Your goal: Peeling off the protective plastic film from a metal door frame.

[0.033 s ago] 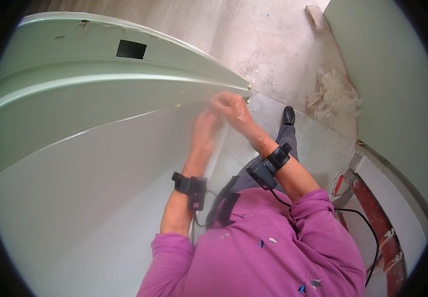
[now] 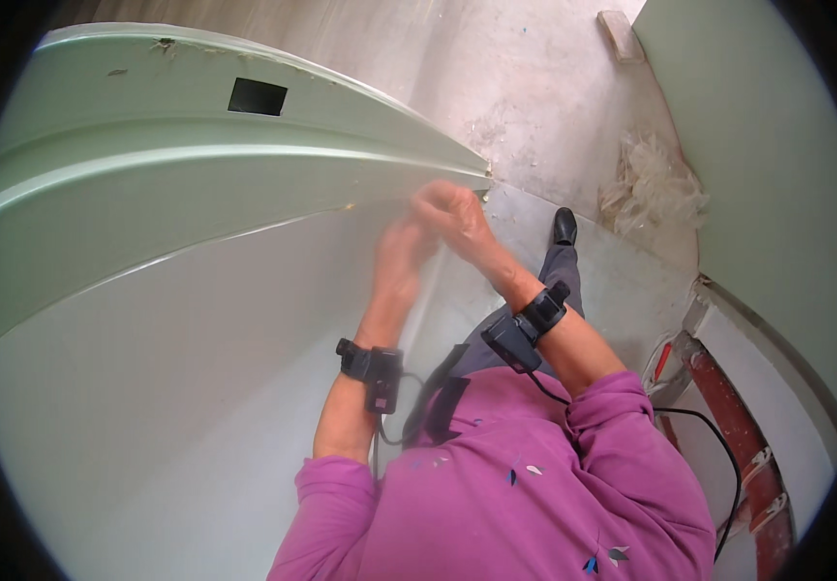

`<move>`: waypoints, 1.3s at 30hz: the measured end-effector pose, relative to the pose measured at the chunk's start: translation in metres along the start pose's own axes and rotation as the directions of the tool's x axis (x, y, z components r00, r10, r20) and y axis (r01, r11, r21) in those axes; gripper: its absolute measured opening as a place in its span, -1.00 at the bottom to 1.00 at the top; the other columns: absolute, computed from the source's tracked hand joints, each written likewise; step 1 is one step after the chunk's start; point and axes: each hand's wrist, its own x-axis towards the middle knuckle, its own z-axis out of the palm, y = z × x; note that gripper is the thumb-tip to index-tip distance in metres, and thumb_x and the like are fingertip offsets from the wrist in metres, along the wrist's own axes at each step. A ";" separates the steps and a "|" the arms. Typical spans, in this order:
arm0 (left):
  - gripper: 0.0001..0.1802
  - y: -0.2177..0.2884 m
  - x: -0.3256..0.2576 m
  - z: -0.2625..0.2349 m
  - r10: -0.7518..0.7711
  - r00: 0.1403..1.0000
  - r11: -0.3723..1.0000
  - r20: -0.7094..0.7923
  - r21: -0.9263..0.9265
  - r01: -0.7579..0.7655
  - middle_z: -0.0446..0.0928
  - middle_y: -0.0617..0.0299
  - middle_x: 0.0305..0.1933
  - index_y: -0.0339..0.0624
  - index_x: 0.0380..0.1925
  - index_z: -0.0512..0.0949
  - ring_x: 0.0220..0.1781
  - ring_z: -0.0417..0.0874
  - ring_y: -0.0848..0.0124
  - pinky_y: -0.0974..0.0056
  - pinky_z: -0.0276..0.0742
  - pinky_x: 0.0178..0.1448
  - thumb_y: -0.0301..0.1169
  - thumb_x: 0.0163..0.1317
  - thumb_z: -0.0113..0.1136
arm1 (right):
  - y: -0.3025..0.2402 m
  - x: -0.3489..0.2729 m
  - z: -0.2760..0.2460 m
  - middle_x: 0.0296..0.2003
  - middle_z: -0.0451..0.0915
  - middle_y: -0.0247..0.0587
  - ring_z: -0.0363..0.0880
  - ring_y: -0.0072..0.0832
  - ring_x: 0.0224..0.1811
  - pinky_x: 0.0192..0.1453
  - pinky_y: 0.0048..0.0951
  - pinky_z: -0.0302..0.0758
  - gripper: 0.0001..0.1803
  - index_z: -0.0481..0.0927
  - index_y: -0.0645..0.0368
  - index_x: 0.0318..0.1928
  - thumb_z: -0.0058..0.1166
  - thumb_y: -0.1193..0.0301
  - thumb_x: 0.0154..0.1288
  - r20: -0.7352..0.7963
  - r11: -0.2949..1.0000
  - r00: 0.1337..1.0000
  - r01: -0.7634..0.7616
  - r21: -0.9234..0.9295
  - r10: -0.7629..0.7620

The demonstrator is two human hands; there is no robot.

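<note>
My right hand [image 2: 454, 211] is closed, its fingers curled in a pinch; whatever they hold, if anything, cannot be made out. Close against it on the left is my left hand [image 2: 401, 254], smeared by motion, so its fingers cannot be read. Both hands are in front of the lower end of a pale green ridged frame [image 2: 196, 179], which has a dark rectangular cut-out [image 2: 258, 97]. Left of my arms stretches a smooth, pale grey-green panel [image 2: 167, 368]. Whether either hand touches the frame or the panel cannot be told.
Crumpled clear plastic film [image 2: 653, 186] lies on the dusty floor [image 2: 525, 107] to the right. Farther off, a small block [image 2: 621, 37] lies beside another pale green panel [image 2: 767, 145]. At lower right are a dark red bar [image 2: 733, 407] and a red-handled item [image 2: 663, 361].
</note>
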 end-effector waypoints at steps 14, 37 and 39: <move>-0.77 -0.001 0.017 -0.009 -0.131 0.966 0.647 0.224 -0.719 0.255 0.40 0.17 -0.30 -0.25 -0.37 0.39 -0.20 0.40 0.35 0.28 0.31 -0.08 -0.34 -0.01 -0.03 | 0.003 -0.009 0.012 -0.69 0.33 -0.28 0.31 -0.36 -0.59 -0.54 -0.40 0.21 -0.91 0.40 0.13 -0.63 0.03 0.45 -0.17 -0.093 0.693 0.818 0.414 -0.589 -0.568; -0.89 0.035 -0.024 0.019 -0.177 0.984 0.874 0.024 -0.456 0.169 0.32 0.38 -0.56 -0.08 -0.51 0.36 -0.40 0.33 0.52 0.35 0.27 -0.22 -0.35 -0.01 0.05 | -0.030 -0.007 0.010 -0.70 0.43 -0.32 0.34 -0.67 -0.71 -0.65 -0.64 0.30 -0.70 0.44 0.31 -0.49 -0.11 0.27 0.08 -0.030 0.998 0.999 -0.044 -0.053 0.042; -0.89 0.030 -0.025 0.014 -0.135 0.990 0.901 0.037 -0.411 0.138 0.32 0.39 -0.54 -0.08 -0.50 0.36 -0.40 0.33 0.53 0.36 0.27 -0.23 -0.34 0.00 0.05 | -0.037 -0.007 0.013 -0.73 0.40 -0.33 0.34 -0.69 -0.73 -0.69 -0.65 0.28 -0.75 0.43 0.31 -0.51 -0.10 0.32 0.07 -0.039 0.992 0.991 -0.124 0.008 0.124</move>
